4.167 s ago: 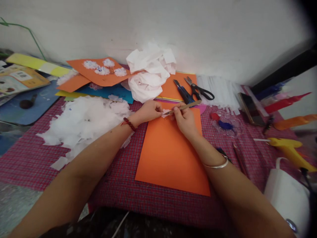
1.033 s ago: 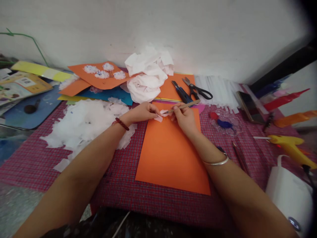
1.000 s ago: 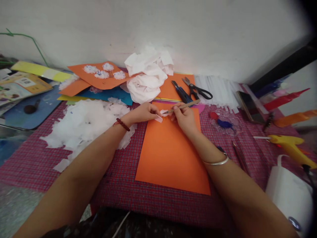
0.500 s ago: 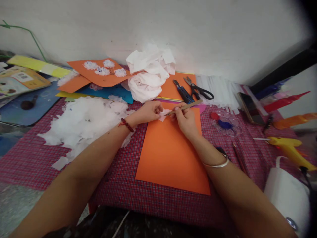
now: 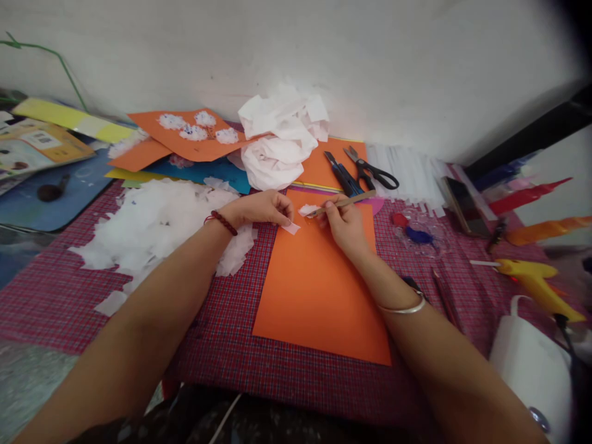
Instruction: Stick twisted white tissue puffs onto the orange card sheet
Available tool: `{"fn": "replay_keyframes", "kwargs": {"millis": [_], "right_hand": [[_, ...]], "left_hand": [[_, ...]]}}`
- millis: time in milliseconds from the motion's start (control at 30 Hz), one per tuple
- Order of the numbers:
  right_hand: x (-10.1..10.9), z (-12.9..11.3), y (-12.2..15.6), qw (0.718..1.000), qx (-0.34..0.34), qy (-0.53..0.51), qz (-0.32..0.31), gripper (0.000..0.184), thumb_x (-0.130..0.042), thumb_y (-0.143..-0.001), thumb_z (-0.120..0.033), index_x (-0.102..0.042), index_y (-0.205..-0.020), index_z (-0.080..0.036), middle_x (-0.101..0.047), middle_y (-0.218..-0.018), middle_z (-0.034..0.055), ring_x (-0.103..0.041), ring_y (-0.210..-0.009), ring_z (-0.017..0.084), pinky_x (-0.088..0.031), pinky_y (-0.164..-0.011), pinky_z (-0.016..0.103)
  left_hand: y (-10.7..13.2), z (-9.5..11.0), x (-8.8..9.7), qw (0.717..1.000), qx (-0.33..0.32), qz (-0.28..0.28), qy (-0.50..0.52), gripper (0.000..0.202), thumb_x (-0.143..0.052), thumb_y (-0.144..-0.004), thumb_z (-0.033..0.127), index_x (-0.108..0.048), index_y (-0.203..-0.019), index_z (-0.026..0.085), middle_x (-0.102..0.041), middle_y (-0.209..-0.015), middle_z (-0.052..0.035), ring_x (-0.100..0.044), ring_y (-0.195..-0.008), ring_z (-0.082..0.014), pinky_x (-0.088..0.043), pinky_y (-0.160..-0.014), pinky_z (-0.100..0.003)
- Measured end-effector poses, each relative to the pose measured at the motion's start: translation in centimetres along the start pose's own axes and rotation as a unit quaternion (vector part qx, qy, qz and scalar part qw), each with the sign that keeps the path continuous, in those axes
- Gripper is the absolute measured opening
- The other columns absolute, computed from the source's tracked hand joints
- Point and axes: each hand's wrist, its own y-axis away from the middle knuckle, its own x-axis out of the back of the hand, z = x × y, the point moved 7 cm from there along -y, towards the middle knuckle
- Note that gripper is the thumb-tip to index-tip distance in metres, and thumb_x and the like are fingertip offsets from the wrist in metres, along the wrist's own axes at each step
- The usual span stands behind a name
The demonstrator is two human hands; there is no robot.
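An orange paper sheet [image 5: 319, 290] lies on a red checked cloth [image 5: 222, 345] in front of me. My left hand [image 5: 259, 209] pinches a small white paper piece [image 5: 291, 228] at the sheet's upper left edge. My right hand [image 5: 345, 225] grips a thin wooden stick [image 5: 345, 201] like a pen. The stick's tip presses on a small crumpled white paper bit [image 5: 308, 209] near the sheet's top. The two hands sit a short way apart.
A heap of white paper scraps [image 5: 157, 222] lies left of the sheet. Crumpled white paper [image 5: 280, 145], black scissors [image 5: 374, 169] and a blue cutter [image 5: 342, 172] lie behind. A paint palette [image 5: 416, 231], a phone [image 5: 460, 197], a yellow glue gun [image 5: 536, 277] and a white container [image 5: 531, 370] stand right.
My left hand has drawn back to the left, away from the stick's tip, with a small white paper piece pinched in it. My right hand has kept the stick on the crumpled bit.
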Motion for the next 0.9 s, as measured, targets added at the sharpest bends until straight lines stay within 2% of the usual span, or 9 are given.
{"fn": "replay_keyframes", "kwargs": {"millis": [200,367,567,700,900], "right_hand": [[0.0,-0.1,-0.1,1.000,0.003,-0.010,0.002,0.034,-0.055,-0.088,-0.055,-0.051,-0.081,-0.021,-0.065,-0.065,0.0005,-0.054,-0.046,0.012,-0.043,-0.048,0.027],[0.1,-0.2,-0.1,1.000,-0.004,0.005,-0.001,0.033,-0.055,-0.088,-0.055,-0.051,-0.080,-0.022,-0.063,-0.063,-0.0001,-0.055,-0.048,0.013,-0.044,-0.049,0.027],[0.8,-0.9,0.1,1.000,0.001,-0.012,0.029,0.035,-0.054,-0.088,-0.056,-0.050,-0.078,-0.023,-0.059,-0.060,-0.0015,-0.055,-0.051,0.013,-0.045,-0.051,0.027],[0.6,-1.0,0.3,1.000,0.007,-0.013,0.017,0.034,-0.052,-0.090,-0.055,-0.050,-0.078,-0.023,-0.057,-0.060,-0.0018,-0.055,-0.053,0.014,-0.046,-0.055,0.028],[0.0,-0.6,0.3,0.997,0.040,0.066,-0.018,0.029,-0.049,-0.093,-0.047,-0.054,-0.080,-0.021,-0.059,-0.065,-0.0001,-0.057,-0.059,0.015,-0.045,-0.059,0.028]], "left_hand": [[-0.1,0.2,0.2,1.000,-0.024,0.015,-0.006,0.007,-0.067,-0.067,0.021,-0.063,-0.071,0.016,-0.058,-0.060,0.0022,-0.044,-0.052,-0.0069,-0.033,-0.054,-0.022],[-1.3,1.1,-0.4,0.989,-0.065,0.124,-0.056,0.006,-0.060,-0.065,0.017,-0.065,-0.067,0.016,-0.060,-0.061,0.0020,-0.046,-0.056,-0.0076,-0.033,-0.055,-0.022],[-2.1,1.1,-1.0,0.972,-0.058,0.218,-0.071,0.004,-0.059,-0.068,0.015,-0.063,-0.066,0.014,-0.062,-0.062,0.0001,-0.049,-0.058,-0.0083,-0.036,-0.056,-0.023],[-2.3,0.8,-0.7,0.966,-0.064,0.238,-0.077,0.004,-0.059,-0.070,0.015,-0.061,-0.066,0.015,-0.062,-0.063,-0.0005,-0.050,-0.060,-0.0090,-0.037,-0.056,-0.023],[-2.8,0.0,-0.8,0.965,-0.075,0.246,-0.049,0.007,-0.063,-0.072,0.018,-0.062,-0.066,0.014,-0.065,-0.066,-0.0025,-0.053,-0.061,-0.0097,-0.041,-0.058,-0.024]]}}
